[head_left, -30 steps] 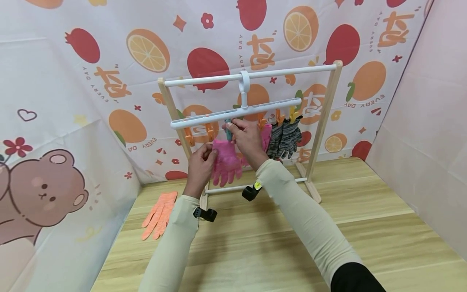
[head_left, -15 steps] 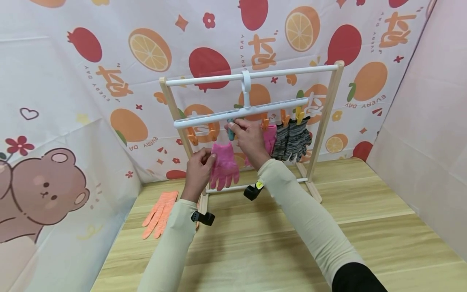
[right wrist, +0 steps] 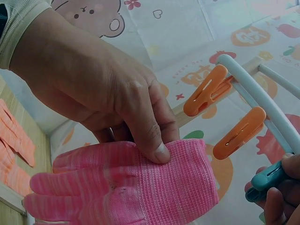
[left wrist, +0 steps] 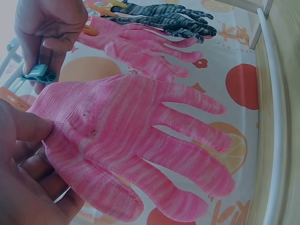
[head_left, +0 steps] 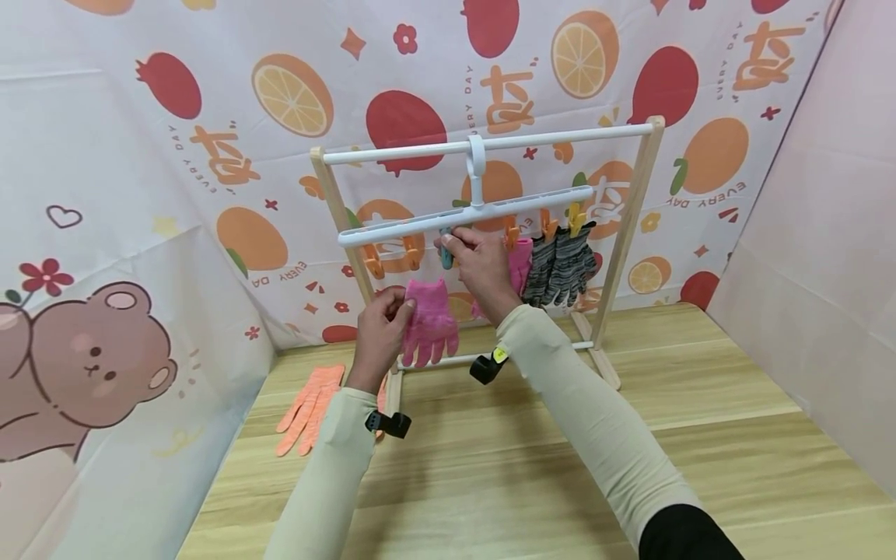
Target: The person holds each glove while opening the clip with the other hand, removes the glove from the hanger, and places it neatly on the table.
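A pink knit glove [head_left: 430, 323] hangs fingers down from my left hand [head_left: 381, 330], whose thumb and fingers pinch its cuff edge. My right hand [head_left: 483, 268] pinches a teal clothespin [head_left: 446, 250] under the white hanger bar [head_left: 406, 228]. In the right wrist view the teal clothespin [right wrist: 267, 183] sits apart from the glove's cuff [right wrist: 187, 173]. To its left, two orange clothespins [right wrist: 240, 133] hang on the bar with nothing in them. Beyond my right hand, another pink glove [left wrist: 140, 47] hangs from an orange clip, beside grey-black gloves [head_left: 560, 268].
The hanger hooks over the top rail [head_left: 560, 138] of a wooden-legged rack [head_left: 626, 233] on a wood-grain table [head_left: 560, 467]. Orange gloves [head_left: 311, 408] lie on the table at left, partly behind my left forearm. A fruit-print cloth [head_left: 280, 179] stands behind the rack.
My left hand has drawn the pink glove slightly down and left, away from the teal clothespin. The hanger's right end has swung a little to the right. My right hand keeps its pinch.
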The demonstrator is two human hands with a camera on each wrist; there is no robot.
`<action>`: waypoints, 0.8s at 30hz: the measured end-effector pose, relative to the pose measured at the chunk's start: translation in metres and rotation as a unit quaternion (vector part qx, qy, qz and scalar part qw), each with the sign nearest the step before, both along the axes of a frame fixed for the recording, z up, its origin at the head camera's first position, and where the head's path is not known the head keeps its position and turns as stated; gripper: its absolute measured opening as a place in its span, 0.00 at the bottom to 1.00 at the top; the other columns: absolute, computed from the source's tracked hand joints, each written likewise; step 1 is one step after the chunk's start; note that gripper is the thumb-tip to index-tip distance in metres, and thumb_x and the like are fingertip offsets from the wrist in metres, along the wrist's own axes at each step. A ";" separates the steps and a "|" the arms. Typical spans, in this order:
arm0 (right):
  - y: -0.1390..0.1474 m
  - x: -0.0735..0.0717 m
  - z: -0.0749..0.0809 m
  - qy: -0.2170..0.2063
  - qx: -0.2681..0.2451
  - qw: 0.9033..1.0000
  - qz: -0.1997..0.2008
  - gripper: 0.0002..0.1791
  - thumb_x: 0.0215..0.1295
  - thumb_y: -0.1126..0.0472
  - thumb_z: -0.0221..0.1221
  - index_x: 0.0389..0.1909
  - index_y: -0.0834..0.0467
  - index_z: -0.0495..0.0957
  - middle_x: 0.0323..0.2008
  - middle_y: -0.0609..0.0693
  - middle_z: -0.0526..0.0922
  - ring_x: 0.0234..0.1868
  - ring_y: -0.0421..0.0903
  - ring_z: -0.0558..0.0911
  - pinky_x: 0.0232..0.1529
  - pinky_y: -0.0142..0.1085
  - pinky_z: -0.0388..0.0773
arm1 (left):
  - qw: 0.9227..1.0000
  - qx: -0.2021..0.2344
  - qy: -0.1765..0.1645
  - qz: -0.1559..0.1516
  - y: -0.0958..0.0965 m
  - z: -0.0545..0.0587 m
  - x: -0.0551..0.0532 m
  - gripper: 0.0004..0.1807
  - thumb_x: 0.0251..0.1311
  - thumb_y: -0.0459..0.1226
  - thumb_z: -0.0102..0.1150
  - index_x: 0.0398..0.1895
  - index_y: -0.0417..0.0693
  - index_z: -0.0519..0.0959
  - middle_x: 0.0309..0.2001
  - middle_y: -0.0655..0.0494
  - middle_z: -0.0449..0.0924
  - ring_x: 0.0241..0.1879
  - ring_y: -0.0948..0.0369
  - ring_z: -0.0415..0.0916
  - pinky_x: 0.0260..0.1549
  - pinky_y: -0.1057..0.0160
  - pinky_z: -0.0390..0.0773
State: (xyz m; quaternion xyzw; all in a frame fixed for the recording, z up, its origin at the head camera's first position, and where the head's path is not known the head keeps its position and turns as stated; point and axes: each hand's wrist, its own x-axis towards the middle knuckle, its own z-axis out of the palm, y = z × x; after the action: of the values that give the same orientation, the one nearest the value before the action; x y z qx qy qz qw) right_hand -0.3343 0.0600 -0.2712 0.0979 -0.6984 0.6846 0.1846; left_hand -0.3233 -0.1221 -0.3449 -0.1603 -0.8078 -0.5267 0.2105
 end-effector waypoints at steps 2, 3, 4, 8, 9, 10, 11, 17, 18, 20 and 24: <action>0.000 0.000 0.000 0.001 0.001 1.000 0.002 0.13 0.75 0.56 0.60 0.52 0.55 0.87 0.40 0.49 0.89 0.31 0.41 0.78 0.22 0.32 0.66 | 1.000 0.003 0.001 -0.001 -0.001 -0.001 0.001 0.09 0.72 0.36 0.58 0.45 0.40 0.83 0.30 0.46 0.81 0.29 0.58 0.72 0.28 0.66 0.71; 0.001 0.000 0.000 0.002 0.001 1.000 0.003 0.13 0.75 0.56 0.59 0.52 0.55 0.87 0.41 0.50 0.89 0.30 0.42 0.76 0.22 0.32 0.66 | 1.000 0.005 0.001 -0.002 -0.001 -0.001 0.001 0.09 0.72 0.36 0.59 0.45 0.40 0.83 0.30 0.46 0.80 0.28 0.58 0.72 0.28 0.66 0.71; 0.001 0.000 0.000 0.002 0.001 1.000 0.004 0.13 0.75 0.57 0.59 0.52 0.55 0.87 0.41 0.50 0.89 0.28 0.42 0.74 0.22 0.32 0.66 | 1.000 0.008 0.000 -0.003 -0.002 -0.002 0.001 0.09 0.72 0.36 0.59 0.45 0.39 0.84 0.30 0.46 0.80 0.29 0.58 0.72 0.28 0.66 0.71; 0.001 0.000 -0.001 0.008 0.001 1.000 0.006 0.12 0.75 0.57 0.59 0.51 0.55 0.87 0.43 0.54 0.89 0.29 0.42 0.74 0.22 0.32 0.66 | 1.000 0.010 -0.001 -0.004 -0.004 -0.003 0.002 0.10 0.72 0.36 0.59 0.46 0.38 0.84 0.30 0.45 0.80 0.29 0.58 0.73 0.28 0.68 0.71; 0.002 0.000 -0.001 0.010 0.001 1.000 0.007 0.12 0.75 0.57 0.59 0.50 0.56 0.87 0.43 0.55 0.89 0.30 0.43 0.75 0.22 0.32 0.66 | 1.000 0.009 -0.003 -0.004 -0.004 -0.003 0.003 0.10 0.72 0.36 0.59 0.46 0.38 0.84 0.30 0.44 0.80 0.29 0.57 0.73 0.28 0.68 0.71; 0.002 0.000 -0.001 0.012 0.000 1.000 0.007 0.12 0.75 0.57 0.59 0.49 0.55 0.88 0.43 0.55 0.89 0.31 0.43 0.76 0.22 0.32 0.66 | 1.000 0.010 -0.006 -0.005 -0.005 -0.003 0.004 0.10 0.72 0.36 0.59 0.47 0.38 0.84 0.31 0.44 0.81 0.30 0.57 0.73 0.28 0.68 0.72; 0.002 0.000 -0.001 0.013 0.000 1.000 0.007 0.11 0.75 0.57 0.59 0.48 0.56 0.88 0.43 0.55 0.89 0.32 0.45 0.77 0.22 0.32 0.66 | 1.000 0.010 -0.008 -0.005 -0.006 -0.003 0.005 0.10 0.72 0.36 0.59 0.47 0.38 0.83 0.32 0.44 0.81 0.30 0.57 0.74 0.28 0.68 0.72; 0.002 0.000 0.000 0.005 0.006 1.000 0.002 0.12 0.75 0.56 0.59 0.48 0.55 0.88 0.41 0.51 0.89 0.30 0.48 0.75 0.23 0.32 0.66 | 1.000 0.009 -0.012 0.000 -0.009 -0.005 0.008 0.10 0.72 0.36 0.59 0.46 0.37 0.83 0.32 0.44 0.81 0.30 0.57 0.74 0.29 0.68 0.72; 0.002 0.000 0.000 0.003 0.007 1.000 0.000 0.12 0.75 0.56 0.59 0.49 0.55 0.88 0.41 0.51 0.89 0.29 0.46 0.73 0.23 0.32 0.66 | 1.000 0.008 -0.010 0.002 -0.009 -0.005 0.008 0.10 0.71 0.36 0.59 0.46 0.37 0.84 0.32 0.44 0.81 0.30 0.57 0.73 0.28 0.68 0.71; 0.002 0.000 0.001 0.001 0.008 1.000 -0.003 0.12 0.75 0.56 0.59 0.49 0.55 0.88 0.41 0.50 0.89 0.28 0.45 0.73 0.23 0.32 0.65 | 1.000 0.004 -0.008 0.004 -0.009 -0.005 0.008 0.10 0.71 0.36 0.59 0.46 0.37 0.84 0.32 0.45 0.81 0.30 0.57 0.73 0.29 0.68 0.71; 0.001 0.000 0.000 0.000 0.007 1.000 -0.003 0.11 0.75 0.57 0.60 0.48 0.56 0.88 0.41 0.53 0.89 0.30 0.46 0.75 0.22 0.32 0.65 | 1.000 0.003 -0.015 0.001 -0.009 -0.006 0.010 0.10 0.71 0.36 0.59 0.46 0.38 0.83 0.32 0.45 0.81 0.31 0.58 0.74 0.30 0.68 0.72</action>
State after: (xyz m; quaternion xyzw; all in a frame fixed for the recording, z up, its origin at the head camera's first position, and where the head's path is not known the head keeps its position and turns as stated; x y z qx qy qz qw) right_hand -0.3346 0.0608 -0.2712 0.0971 -0.7034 0.6792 0.1859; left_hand -0.3135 -0.1315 -0.3509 -0.1513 -0.8092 -0.5314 0.1997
